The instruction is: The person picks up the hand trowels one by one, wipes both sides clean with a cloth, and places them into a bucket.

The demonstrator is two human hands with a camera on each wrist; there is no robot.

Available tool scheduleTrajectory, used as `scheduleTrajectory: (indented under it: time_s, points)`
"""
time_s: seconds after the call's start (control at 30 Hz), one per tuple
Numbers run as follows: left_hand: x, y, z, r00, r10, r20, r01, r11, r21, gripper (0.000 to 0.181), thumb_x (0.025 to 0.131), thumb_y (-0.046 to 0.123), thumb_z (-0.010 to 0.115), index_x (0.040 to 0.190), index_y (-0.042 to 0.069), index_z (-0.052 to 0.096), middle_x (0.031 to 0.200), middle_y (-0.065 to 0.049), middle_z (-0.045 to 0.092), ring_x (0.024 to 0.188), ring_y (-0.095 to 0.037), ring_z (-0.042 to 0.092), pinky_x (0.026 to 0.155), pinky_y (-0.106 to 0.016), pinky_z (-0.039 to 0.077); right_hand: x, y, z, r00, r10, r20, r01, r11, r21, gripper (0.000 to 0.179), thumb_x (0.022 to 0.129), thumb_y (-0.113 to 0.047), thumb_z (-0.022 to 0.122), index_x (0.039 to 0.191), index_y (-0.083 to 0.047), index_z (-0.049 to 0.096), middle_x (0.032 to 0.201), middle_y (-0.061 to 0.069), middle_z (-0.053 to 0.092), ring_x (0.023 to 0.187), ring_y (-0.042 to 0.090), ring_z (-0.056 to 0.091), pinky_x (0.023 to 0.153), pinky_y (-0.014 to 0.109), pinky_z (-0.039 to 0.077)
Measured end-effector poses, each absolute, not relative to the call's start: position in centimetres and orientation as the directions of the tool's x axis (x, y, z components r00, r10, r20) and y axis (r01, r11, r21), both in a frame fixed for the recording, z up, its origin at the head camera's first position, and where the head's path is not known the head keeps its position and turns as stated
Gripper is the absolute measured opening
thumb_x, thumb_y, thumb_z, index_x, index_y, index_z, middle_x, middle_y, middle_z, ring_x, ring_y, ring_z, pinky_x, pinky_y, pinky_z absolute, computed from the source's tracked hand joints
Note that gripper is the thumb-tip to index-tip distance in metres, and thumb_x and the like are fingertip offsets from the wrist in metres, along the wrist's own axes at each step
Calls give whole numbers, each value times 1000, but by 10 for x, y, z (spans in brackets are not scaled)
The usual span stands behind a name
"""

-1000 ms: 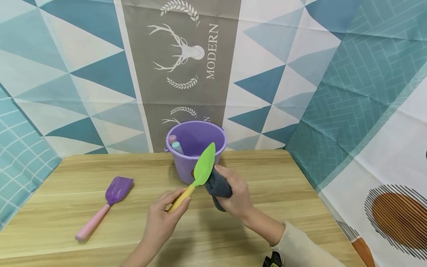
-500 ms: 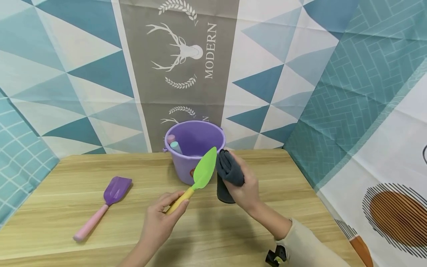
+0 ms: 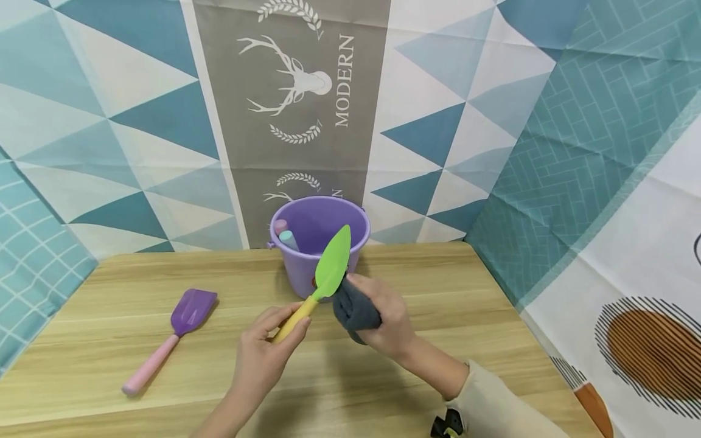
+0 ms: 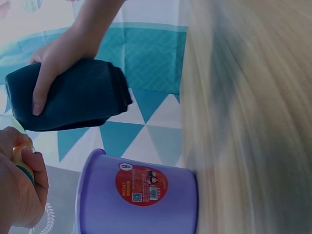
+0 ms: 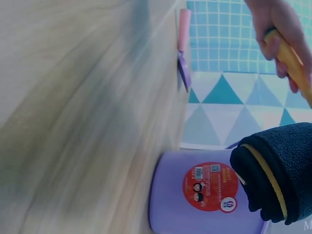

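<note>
Over desk (image 3: 449, 286), in front of purple bucket (image 3: 298, 274): green trowel (image 3: 333, 264), L grip (image 3: 263, 353) pinching yellow handle (image 3: 306, 310). R grip (image 3: 391, 319) clenched round dk-gray cloth (image 3: 353, 310): off trowel moments ago, now at its R edge; prob. wiping stroke. Visible bucket contents: pink rod (image 3: 280, 227), lt-blue rod (image 3: 289, 240), L side. Purple shovel (image 3: 191, 313) on desk, L.

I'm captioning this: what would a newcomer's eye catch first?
The lime-green trowel, its yellow handle gripped in the left hand, while the right hand holds a dark folded cloth beside it. Behind them stands a purple bucket; a purple-and-pink shovel lies left on the wood-grain table.
</note>
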State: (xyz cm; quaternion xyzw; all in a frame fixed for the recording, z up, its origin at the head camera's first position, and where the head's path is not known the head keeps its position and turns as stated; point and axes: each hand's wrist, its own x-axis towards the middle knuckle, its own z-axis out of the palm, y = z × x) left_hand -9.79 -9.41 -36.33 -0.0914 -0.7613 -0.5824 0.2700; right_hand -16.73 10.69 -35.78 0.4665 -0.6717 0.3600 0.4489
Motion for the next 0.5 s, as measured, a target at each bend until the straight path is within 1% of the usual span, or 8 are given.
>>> scheduleTrajectory:
  time_s: [0.1,0.2,0.3,0.43,0.5]
  points:
    - [-99,-94,-361,-832,-174,527,463,306,832,23,78,5,74,99,15,73,84,2,67,74,-1,57,46,-16,47,-166,107,-359,-135,-362,922,-952,306,-19,42,83,-18,65,119,1,59,108,15,66,92,24,64,83,31,52]
    - [-100,-95,-360,-833,-175,525,459,312,832,22,78,6,74,98,16,73,83,2,67,74,-1,57,46,-16,47,-167,111,-360,-155,-376,914,-957,288,-43,42,82,-17,65,120,1,58,109,17,65,95,26,64,85,31,52]
    - [-99,-98,-361,-843,-178,508,441,312,841,22,78,6,74,98,15,73,82,0,67,74,-1,57,46,-17,47,-171,115,-358,-201,-316,927,-951,291,-107,42,85,-18,64,121,2,57,110,19,64,99,26,64,90,28,51]
    - [-98,-101,-364,-856,-174,487,420,315,851,22,77,5,74,98,14,74,82,0,67,73,-2,57,46,-18,46,-177,120,-351,-265,-191,945,-934,295,-202,43,88,-23,63,122,3,56,111,21,64,105,22,63,94,25,48]
    - [-98,-101,-366,-859,-165,484,418,318,851,22,78,6,74,98,14,74,81,1,67,72,-2,57,44,-18,45,-180,121,-347,-285,-151,947,-928,292,-233,45,88,-24,64,123,4,56,113,21,63,108,21,62,96,24,46]
